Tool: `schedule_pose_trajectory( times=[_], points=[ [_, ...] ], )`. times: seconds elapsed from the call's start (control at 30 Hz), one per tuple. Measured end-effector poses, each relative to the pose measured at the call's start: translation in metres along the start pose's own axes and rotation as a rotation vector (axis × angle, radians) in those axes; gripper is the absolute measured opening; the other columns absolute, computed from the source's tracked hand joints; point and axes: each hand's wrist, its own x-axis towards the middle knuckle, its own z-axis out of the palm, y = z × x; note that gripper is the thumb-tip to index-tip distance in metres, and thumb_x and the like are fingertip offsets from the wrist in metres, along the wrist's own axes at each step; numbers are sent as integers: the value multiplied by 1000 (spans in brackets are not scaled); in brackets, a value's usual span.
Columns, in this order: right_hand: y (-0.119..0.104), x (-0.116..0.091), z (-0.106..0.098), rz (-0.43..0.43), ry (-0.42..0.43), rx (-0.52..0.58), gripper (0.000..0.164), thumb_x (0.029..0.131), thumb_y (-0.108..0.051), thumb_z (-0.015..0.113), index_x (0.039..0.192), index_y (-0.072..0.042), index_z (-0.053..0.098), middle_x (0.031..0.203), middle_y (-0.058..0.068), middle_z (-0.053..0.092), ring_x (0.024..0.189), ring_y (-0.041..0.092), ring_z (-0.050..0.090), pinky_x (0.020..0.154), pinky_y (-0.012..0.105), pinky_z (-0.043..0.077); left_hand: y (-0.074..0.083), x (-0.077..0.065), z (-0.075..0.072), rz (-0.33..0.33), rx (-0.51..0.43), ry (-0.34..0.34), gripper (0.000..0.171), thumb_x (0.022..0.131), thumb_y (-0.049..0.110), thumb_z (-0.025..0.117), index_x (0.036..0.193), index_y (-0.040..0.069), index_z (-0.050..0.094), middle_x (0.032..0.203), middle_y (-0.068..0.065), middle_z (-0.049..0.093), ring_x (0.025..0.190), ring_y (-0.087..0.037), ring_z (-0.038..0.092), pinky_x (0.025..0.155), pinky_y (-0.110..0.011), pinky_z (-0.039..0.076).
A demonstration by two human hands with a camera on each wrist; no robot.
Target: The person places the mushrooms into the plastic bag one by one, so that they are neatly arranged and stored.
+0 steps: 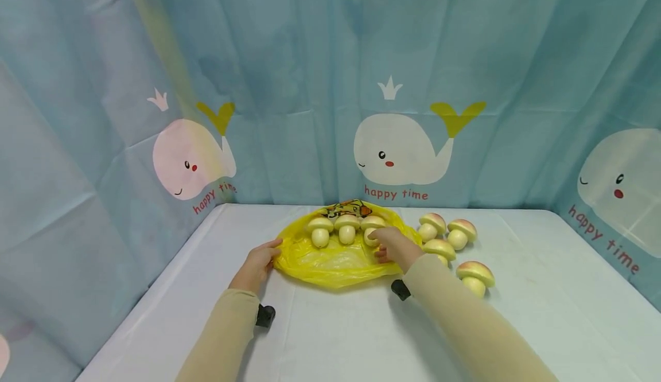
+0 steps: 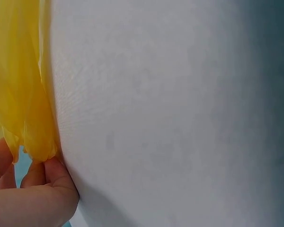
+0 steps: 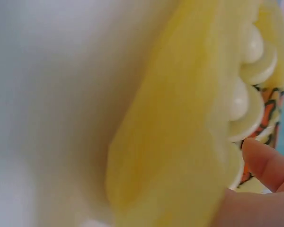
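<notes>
My left hand (image 1: 260, 261) grips the left edge of a yellow plastic bag (image 1: 330, 276); in the left wrist view its fingertips pinch the gathered film (image 2: 35, 127). The bag lies open toward me, with a printed picture at its back. Three toy mushrooms stand in a row inside: a left one (image 1: 320, 233), a middle one (image 1: 347, 230) and a right one (image 1: 370, 224). My right hand (image 1: 395, 247) reaches over the bag's right side, fingers curled at the right mushroom. In the right wrist view, bag film hides much of that mushroom (image 3: 234, 165).
Several more cream toy mushrooms with reddish caps, such as the nearest one (image 1: 475, 276), stand right of the bag beside my right forearm. A white table (image 1: 330, 336) lies under everything. Behind it hangs a blue curtain (image 1: 310, 112) with whale prints.
</notes>
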Motion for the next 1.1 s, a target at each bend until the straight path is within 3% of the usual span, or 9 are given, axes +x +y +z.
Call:
schedule_pose_trajectory(
  times=[0.23,0.37,0.77,0.97,1.1],
  points=[
    [-9,-23,-19,-76,-62,-18,73,95,-13,59,148,8,14,139,35,35,116,42,52,97,44,47,3,3,1,5,0,1,45,98,-1,45,144,0,43,154,-20,31,113,-23,41,85,-24,37],
    [-11,-33,-31,-104,-71,-32,70,95,-11,58,146,10,15,139,35,35,116,41,52,96,44,48,3,5,2,-8,-5,-1,46,99,-1,44,144,1,43,155,-19,30,119,-25,39,90,-25,37],
    [-12,-53,-57,-188,-140,-37,68,98,-12,55,148,11,15,141,36,34,121,43,48,98,47,45,2,3,2,-6,2,3,46,98,-1,45,144,1,44,152,-20,34,104,-19,43,77,-19,38],
    [-8,-62,-72,-222,-139,-64,67,98,-13,56,148,11,18,141,34,37,110,36,57,87,38,53,-1,0,1,-2,5,6,44,99,0,47,143,1,45,149,-20,36,91,-13,44,72,-17,37],
    [-5,-65,-84,-253,-137,-80,66,97,-14,57,147,11,21,140,33,39,105,33,60,75,31,56,-2,0,1,1,7,14,43,99,0,46,142,1,46,149,-20,37,91,-14,44,72,-18,37]
  ],
)
